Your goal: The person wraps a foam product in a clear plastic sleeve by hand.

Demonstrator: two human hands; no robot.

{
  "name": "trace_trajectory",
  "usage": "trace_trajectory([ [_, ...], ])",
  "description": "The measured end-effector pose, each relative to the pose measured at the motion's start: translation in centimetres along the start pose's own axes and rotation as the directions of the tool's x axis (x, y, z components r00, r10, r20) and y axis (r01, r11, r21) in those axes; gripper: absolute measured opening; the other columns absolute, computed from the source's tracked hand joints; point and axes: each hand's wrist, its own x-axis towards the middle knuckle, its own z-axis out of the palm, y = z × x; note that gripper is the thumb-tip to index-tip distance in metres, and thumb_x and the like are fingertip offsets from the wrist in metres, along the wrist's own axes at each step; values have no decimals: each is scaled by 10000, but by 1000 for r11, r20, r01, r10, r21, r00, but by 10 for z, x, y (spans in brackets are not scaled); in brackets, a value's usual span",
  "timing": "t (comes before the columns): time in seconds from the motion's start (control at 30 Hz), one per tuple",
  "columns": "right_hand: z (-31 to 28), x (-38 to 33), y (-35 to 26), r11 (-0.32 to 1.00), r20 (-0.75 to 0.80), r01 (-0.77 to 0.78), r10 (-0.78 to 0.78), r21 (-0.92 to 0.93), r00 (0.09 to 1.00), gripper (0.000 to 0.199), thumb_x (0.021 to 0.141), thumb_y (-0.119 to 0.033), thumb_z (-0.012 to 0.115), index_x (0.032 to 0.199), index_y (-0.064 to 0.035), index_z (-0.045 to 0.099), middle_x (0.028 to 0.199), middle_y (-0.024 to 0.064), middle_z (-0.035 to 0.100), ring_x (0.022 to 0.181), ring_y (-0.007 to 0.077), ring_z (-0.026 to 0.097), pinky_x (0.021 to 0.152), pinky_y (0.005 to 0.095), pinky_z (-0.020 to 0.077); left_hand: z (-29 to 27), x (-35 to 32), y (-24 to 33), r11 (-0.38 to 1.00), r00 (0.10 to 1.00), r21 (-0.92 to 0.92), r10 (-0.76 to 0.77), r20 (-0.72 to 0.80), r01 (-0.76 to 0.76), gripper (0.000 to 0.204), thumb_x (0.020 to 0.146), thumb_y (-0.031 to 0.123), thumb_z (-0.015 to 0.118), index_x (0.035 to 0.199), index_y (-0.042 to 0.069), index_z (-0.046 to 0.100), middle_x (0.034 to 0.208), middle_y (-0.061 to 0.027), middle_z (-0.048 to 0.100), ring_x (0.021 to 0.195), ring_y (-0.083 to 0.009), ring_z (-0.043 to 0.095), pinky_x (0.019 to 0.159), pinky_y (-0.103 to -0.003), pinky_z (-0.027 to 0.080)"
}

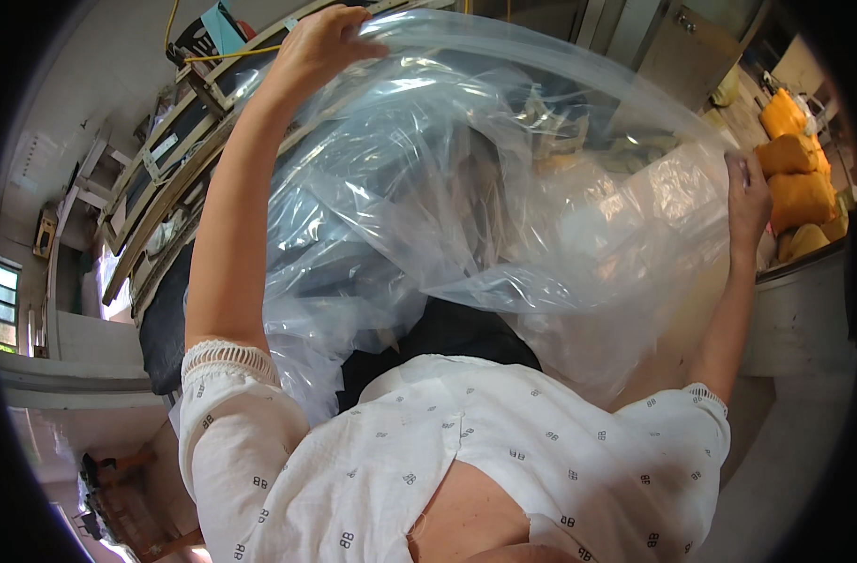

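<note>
A large, thin clear plastic bag [372,169] is spread wide between my raised hands, full of folds and glare. My left hand [321,42] is at the top, left of the middle, its fingers closed on the bag's far edge. Over on the right, my right hand [749,197] grips the same edge in a closed fist. From one hand to the other the edge bows in a long arc. Its lower folds hang down in front of my body, over something black [466,333]. Through the film, dark and pale shapes show only dimly.
Wooden-edged frames or racks [180,155] stand close on the left. At the far right, orange stuffed sacks [799,178] are piled up. A wooden door or panel [691,56] is at the back right. A window [1,296] shows at the far left.
</note>
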Motion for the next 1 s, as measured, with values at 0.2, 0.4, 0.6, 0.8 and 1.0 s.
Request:
trace_trajectory([
  [0.2,-44,-10,54,967,63,-206,217,-148,974,223,830,-273,588,910,-65,571,768,70,576,726,130,518,688,243,410,-32,-17,7,832,979,-555,89,181,27,443,708,415,716,957,70,596,734,33,500,715,-63,472,663,-189,364],
  [0.4,-63,-6,92,931,18,-254,268,-262,963,268,834,-315,568,930,-66,580,839,88,620,799,171,571,717,266,422,-30,-28,8,842,968,-497,252,15,-211,175,850,143,585,997,51,604,888,0,602,780,-79,546,707,-198,436],
  [0.6,-114,32,192,731,-112,-334,336,-595,935,314,862,-323,478,1072,-113,581,1031,124,608,952,280,578,791,357,441,53,-61,72,640,919,-666,340,-202,-383,232,816,-22,506,1009,71,594,847,-45,641,706,-113,576,603,-242,462],
  [0.8,-110,108,135,648,26,428,-533,-630,846,430,827,-218,467,1226,-60,454,1194,148,501,1021,328,524,879,401,421,121,-93,153,628,969,-761,246,-6,-164,168,818,20,516,965,59,587,787,-100,635,610,-193,589,562,-271,457],
  [1.0,127,-77,-152,729,489,0,-460,685,741,319,850,-202,515,1107,-14,519,1139,81,539,1014,181,508,870,264,381,105,-92,119,739,996,-673,71,46,-21,120,853,111,543,941,45,591,706,-53,608,521,-95,479,495,-235,396],
])
